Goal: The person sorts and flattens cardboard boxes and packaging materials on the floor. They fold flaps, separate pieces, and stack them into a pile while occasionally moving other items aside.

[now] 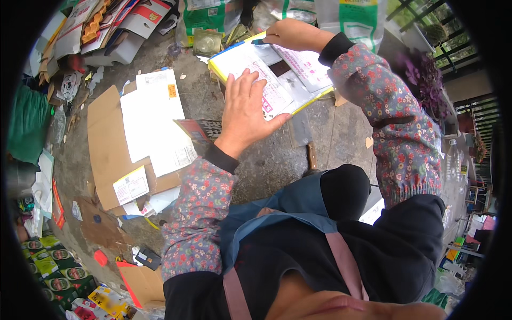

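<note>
My left hand (245, 114) presses with spread fingers on the near left corner of a flat white box (298, 98) with yellow and blue edges. Printed white sheets (266, 80) lie across this box, and part of them is under my palm. At the box's far edge my right hand (290, 34) grips a small dark teal tool (259, 41), perhaps a utility knife; most of it is hidden in my fist. Close to the box's near side lies a cleaver (300, 130) with a wooden handle, flat on the concrete.
To the left, white sheets (150, 116) lie on flattened brown cardboard (105, 148). A cardboard pile (124, 36) rises at the far left. Printed plastic sacks (208, 18) stand beyond the box. Green cartons (60, 264) fill the lower left corner; potted purple plants (420, 84) line the right.
</note>
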{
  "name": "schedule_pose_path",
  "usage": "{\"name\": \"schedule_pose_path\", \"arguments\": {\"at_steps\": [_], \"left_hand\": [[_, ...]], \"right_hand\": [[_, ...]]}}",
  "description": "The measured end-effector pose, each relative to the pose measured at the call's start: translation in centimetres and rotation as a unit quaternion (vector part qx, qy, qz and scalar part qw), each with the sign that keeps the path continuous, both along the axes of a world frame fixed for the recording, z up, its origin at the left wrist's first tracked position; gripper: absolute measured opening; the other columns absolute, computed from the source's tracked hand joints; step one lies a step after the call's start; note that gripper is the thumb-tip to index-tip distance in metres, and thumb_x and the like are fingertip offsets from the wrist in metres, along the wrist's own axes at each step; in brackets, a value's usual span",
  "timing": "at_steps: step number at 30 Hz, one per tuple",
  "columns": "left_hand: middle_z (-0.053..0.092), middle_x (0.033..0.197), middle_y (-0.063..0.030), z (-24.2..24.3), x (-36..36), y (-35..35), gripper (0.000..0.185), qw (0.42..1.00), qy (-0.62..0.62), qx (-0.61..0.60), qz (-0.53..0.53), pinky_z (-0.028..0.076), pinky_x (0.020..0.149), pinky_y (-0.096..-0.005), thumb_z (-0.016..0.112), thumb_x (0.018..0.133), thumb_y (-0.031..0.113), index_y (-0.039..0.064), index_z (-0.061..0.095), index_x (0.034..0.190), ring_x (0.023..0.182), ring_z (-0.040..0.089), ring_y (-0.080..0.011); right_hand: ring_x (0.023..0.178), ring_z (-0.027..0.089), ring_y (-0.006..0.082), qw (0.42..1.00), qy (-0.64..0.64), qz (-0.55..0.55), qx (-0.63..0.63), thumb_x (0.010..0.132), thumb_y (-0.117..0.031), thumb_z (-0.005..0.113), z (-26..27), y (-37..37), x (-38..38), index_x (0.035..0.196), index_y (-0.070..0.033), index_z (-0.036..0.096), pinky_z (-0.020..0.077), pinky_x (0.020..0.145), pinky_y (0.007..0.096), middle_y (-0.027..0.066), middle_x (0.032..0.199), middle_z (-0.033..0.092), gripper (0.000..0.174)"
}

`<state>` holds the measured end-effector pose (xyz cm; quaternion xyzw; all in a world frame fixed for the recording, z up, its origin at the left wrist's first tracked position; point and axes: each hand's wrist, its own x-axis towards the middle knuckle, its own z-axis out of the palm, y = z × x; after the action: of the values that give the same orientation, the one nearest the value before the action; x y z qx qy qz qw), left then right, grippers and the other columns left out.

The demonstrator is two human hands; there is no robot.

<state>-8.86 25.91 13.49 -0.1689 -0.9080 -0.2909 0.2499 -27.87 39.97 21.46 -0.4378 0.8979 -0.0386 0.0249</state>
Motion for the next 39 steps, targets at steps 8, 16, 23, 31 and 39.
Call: {"name": "schedule_pose_path", "arguments": {"at_steps": [8,16,23,31,39], "left_hand": [[0.046,0.128,-0.0193,0.3,0.0,-0.8,0.078,0.999,-0.016,0.013,-0.029,0.019,0.112,-0.0551,0.076,0.063,0.047,-0.001,0.050,0.119,0.128,0.038,-0.0387],[0.045,0.129,-0.0221,0.3,0.0,-0.9,0.085,0.999,-0.012,0.004,-0.047,0.017,0.112,-0.0556,0.077,0.062,0.049,-0.006,0.049,0.121,0.131,0.034,-0.0398],[0.041,0.136,-0.0219,0.1,-0.1,-0.6,0.092,0.999,-0.006,-0.003,-0.036,0.016,0.113,-0.0538,0.073,0.067,0.052,-0.002,0.039,0.133,0.133,0.032,-0.0388],[0.039,0.141,-0.0232,0.1,-0.5,-0.9,0.100,0.999,-0.024,-0.003,-0.042,0.015,0.115,-0.0496,0.076,0.062,0.053,-0.002,0.038,0.136,0.136,0.030,-0.0371],[0.037,0.143,-0.0213,-0.2,-0.5,-0.9,0.099,0.999,-0.025,-0.009,-0.046,0.016,0.115,-0.0491,0.076,0.062,0.053,-0.001,0.039,0.136,0.137,0.029,-0.0362]], "right_hand": [[0.080,0.063,0.0379,0.999,0.020,-0.034,-0.017,0.091,-0.031,0.052,-0.5,-0.7,0.2,0.092,-0.004,0.069,0.0490,0.075,0.0458,0.0192,0.086,0.067,0.032],[0.079,0.063,0.0366,1.000,-0.025,0.005,0.001,0.091,-0.029,0.052,0.1,-0.4,1.3,0.091,-0.004,0.069,0.0486,0.076,0.0444,0.0195,0.083,0.066,0.030],[0.077,0.064,0.0355,0.997,-0.068,-0.007,0.023,0.093,-0.025,0.053,1.3,2.1,4.9,0.096,-0.002,0.069,0.0488,0.075,0.0412,0.0183,0.083,0.067,0.029],[0.074,0.067,0.0308,0.986,-0.103,-0.082,0.105,0.095,-0.023,0.054,3.0,6.0,13.2,0.099,0.001,0.068,0.0524,0.070,0.0370,0.0192,0.087,0.068,0.028],[0.071,0.065,0.0310,0.984,-0.135,-0.079,0.080,0.095,-0.024,0.053,4.6,9.3,15.2,0.097,-0.002,0.068,0.0510,0.068,0.0370,0.0179,0.082,0.067,0.027]]}}
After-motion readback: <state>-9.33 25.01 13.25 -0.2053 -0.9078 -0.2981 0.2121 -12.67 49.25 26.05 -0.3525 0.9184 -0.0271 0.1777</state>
